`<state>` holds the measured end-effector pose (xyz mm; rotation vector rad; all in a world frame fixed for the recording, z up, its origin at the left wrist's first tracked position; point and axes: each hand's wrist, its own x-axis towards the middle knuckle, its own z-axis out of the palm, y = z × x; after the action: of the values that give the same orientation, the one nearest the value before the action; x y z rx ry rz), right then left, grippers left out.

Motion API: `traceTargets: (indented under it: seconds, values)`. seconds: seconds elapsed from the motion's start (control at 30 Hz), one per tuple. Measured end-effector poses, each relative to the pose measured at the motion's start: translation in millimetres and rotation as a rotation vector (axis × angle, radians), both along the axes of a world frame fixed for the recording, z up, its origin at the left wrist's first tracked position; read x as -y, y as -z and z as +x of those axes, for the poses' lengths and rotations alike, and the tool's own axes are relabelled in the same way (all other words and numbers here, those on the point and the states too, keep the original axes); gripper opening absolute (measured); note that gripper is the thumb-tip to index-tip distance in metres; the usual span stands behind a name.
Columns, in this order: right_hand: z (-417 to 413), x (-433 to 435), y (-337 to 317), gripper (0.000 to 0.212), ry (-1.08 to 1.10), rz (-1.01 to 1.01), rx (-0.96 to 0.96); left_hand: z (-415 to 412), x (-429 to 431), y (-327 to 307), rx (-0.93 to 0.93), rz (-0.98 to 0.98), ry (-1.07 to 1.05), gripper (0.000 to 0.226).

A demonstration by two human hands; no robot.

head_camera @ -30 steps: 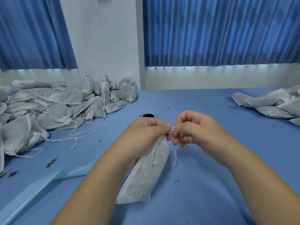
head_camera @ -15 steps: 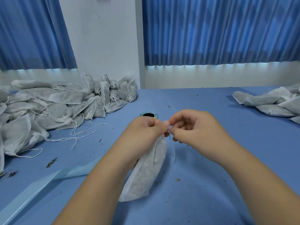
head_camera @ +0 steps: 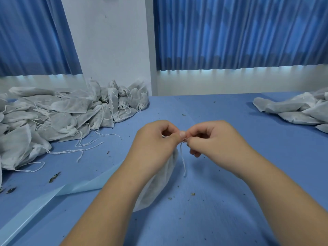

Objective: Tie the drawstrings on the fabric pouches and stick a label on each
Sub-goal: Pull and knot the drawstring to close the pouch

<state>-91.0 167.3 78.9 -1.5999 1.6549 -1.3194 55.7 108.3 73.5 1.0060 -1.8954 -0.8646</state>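
Observation:
A filled white fabric pouch (head_camera: pixel 156 187) hangs under my left hand (head_camera: pixel 156 142), which grips its gathered neck above the blue table. My right hand (head_camera: pixel 214 139) is close beside it and pinches the white drawstring (head_camera: pixel 183 160) at the neck between thumb and fingertips. A loose end of the drawstring dangles down between my hands. The neck of the pouch is hidden by my fingers.
A large heap of white pouches (head_camera: pixel 53 121) with trailing strings fills the left of the blue table (head_camera: pixel 230 201). A smaller pile of pouches (head_camera: pixel 298 110) lies at the far right. A pale blue strip (head_camera: pixel 53 194) lies at the near left. Dark crumbs are scattered about.
My right hand has shifted its pinch on the drawstring, and the hands have come slightly closer together. The pouch has swung a little. The dark round object behind my hands is now covered.

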Motion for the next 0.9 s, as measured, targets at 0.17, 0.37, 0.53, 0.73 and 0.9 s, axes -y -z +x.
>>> traceTargets:
  seconds: [0.17,0.37,0.53,0.73,0.9]
  values:
    - [-0.6,0.0,-0.4,0.015,-0.032,-0.006,0.051,2.3,0.9,-0.4,0.018,0.003,0.011,0.019]
    - [2.4,1.6,0.7,0.010,-0.083,-0.032,0.111,5.9,2.0,-2.6,-0.037,0.230,0.158,0.031]
    - [2.5,1.2,0.0,0.014,-0.105,-0.048,0.124,9.1,2.4,-5.3,-0.167,0.461,0.275,0.033]
    - [3.2,1.9,-0.7,0.018,-0.096,-0.073,0.149,9.2,-1.7,-7.9,-0.126,0.450,0.288,0.035]
    - [5.4,2.7,2.5,0.023,-0.026,-0.167,0.051,9.6,-0.9,-8.3,-0.266,0.575,0.308,0.033]
